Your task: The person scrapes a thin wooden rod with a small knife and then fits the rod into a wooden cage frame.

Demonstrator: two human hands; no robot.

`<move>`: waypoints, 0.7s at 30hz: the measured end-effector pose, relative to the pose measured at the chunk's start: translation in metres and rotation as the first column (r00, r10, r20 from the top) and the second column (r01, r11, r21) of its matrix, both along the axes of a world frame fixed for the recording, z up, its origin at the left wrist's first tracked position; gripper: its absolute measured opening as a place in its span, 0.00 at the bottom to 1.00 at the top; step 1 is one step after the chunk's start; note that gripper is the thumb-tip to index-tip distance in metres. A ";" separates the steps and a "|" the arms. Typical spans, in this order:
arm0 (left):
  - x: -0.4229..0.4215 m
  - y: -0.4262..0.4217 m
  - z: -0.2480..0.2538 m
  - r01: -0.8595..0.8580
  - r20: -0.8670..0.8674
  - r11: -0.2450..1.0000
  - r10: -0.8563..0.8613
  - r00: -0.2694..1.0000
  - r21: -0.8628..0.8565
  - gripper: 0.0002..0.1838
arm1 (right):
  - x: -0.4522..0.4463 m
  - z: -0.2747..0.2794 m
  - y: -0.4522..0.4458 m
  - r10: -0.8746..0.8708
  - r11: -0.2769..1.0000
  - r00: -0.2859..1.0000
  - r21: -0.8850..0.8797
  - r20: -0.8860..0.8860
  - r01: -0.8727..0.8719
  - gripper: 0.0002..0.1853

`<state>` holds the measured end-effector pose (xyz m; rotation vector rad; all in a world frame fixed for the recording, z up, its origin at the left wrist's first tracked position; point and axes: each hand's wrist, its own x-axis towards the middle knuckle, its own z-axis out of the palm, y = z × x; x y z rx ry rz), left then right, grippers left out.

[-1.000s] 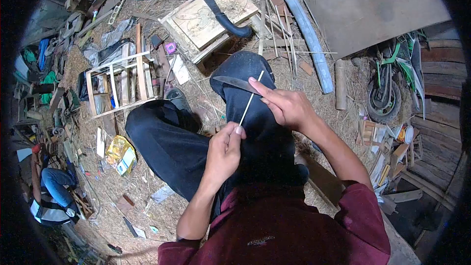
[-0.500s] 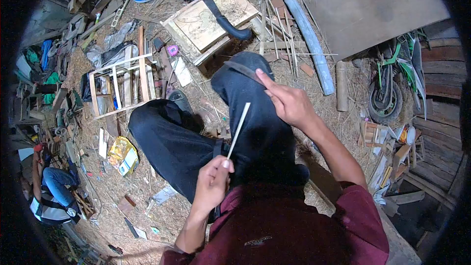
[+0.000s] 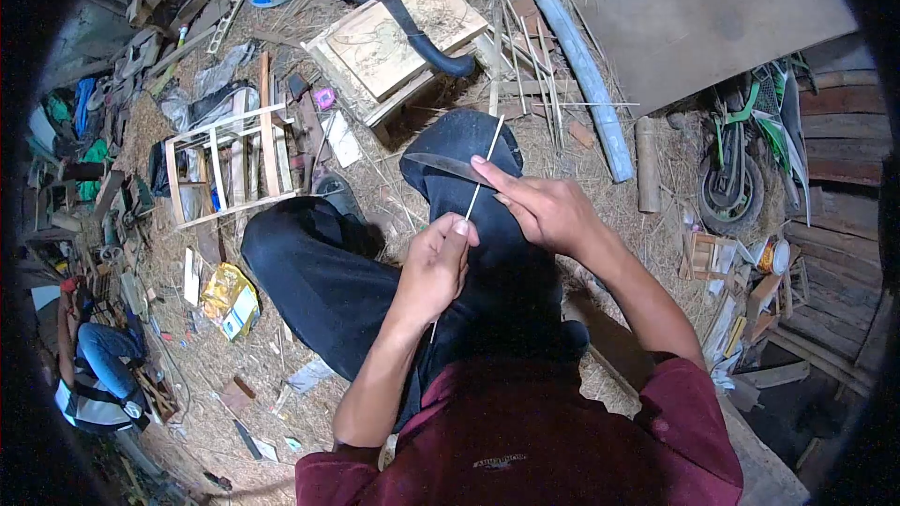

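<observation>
Head view: stick (image 3: 492, 143) partly hidden

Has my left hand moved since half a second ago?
Yes: your left hand has moved forward, up the view, and is now closer to the low wooden stand.

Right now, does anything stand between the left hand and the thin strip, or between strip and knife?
Nothing visible: the left hand grips the thin strip, and the knife, held by the right hand, crosses it in this view.
</observation>
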<state>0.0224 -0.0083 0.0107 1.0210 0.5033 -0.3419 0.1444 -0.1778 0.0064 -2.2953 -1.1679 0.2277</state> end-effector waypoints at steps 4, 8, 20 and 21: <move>-0.015 -0.001 -0.002 -0.008 0.001 1.000 0.008 1.000 0.017 0.15 | 0.004 0.000 0.000 -0.027 0.998 1.000 -0.063 0.002 0.027 0.32; -0.032 0.007 0.006 -0.042 -0.079 0.999 0.041 0.996 -0.012 0.15 | 0.005 0.001 0.003 -0.029 0.995 1.000 -0.097 -0.009 0.028 0.32; -0.085 0.026 0.017 -0.116 -0.180 0.982 0.089 0.980 -0.150 0.14 | 0.025 -0.016 0.000 -0.098 0.963 0.991 0.242 -0.093 0.118 0.29; -0.078 0.026 0.016 -0.103 -0.148 0.982 0.079 0.986 -0.161 0.14 | 0.023 -0.013 -0.004 -0.108 0.968 0.985 0.212 -0.135 0.135 0.29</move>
